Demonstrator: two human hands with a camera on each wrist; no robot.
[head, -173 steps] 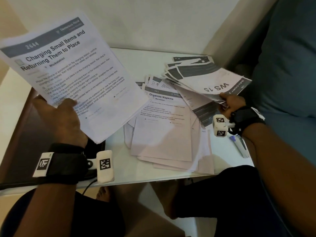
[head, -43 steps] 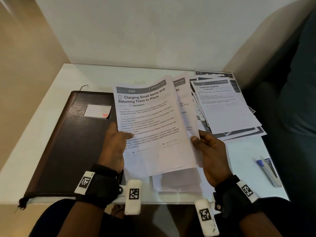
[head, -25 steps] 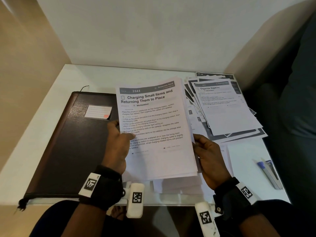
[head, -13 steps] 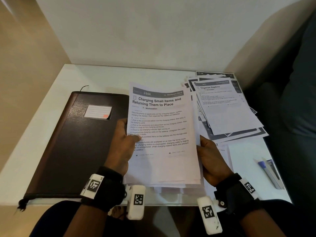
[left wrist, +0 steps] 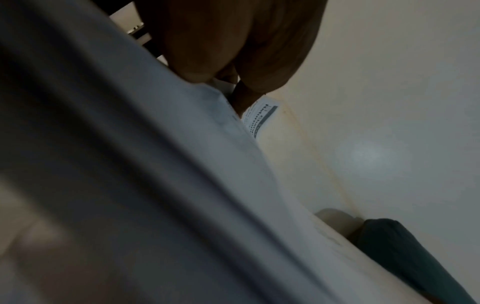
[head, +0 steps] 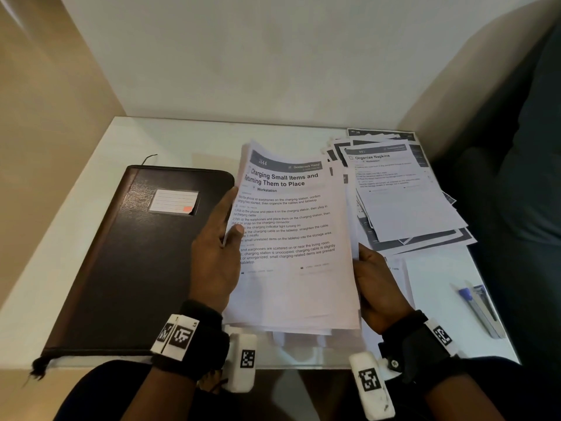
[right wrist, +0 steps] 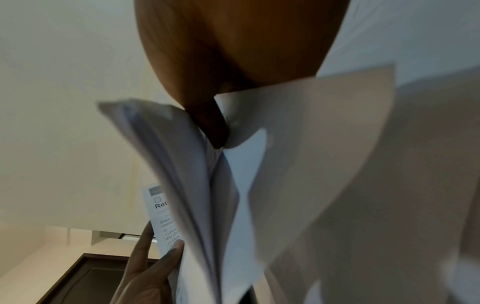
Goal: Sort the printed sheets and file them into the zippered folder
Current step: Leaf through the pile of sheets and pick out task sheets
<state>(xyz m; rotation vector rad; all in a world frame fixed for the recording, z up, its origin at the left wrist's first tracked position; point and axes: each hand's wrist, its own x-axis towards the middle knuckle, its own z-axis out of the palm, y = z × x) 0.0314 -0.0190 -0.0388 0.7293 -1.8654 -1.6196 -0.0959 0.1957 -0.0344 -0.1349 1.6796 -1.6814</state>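
A stack of printed sheets (head: 291, 226), topped by "Charging Small Items and Returning Them to Place", stands tilted on its bottom edge near the table's front. My left hand (head: 230, 220) holds its left edge, with the thumb on the front page and the index finger straight along the side. My right hand (head: 368, 268) grips the right edge, thumb in front. In the right wrist view the sheets (right wrist: 182, 164) fan apart below that hand (right wrist: 233, 61). The zippered folder (head: 136, 253), dark brown with a label window, lies closed on the left.
A second fanned pile headed "Organize Napkins" (head: 403, 202) lies at the back right. A blue-capped pen (head: 476, 308) lies near the right edge of the white table (head: 182, 138). Walls close in the left and back sides. A dark cushion (head: 531, 177) is at the right.
The held stack has shifted a little right, off the folder, and tipped more upright. My left index finger has straightened along its left edge. Earlier, the loose sheets were gathered into two piles.
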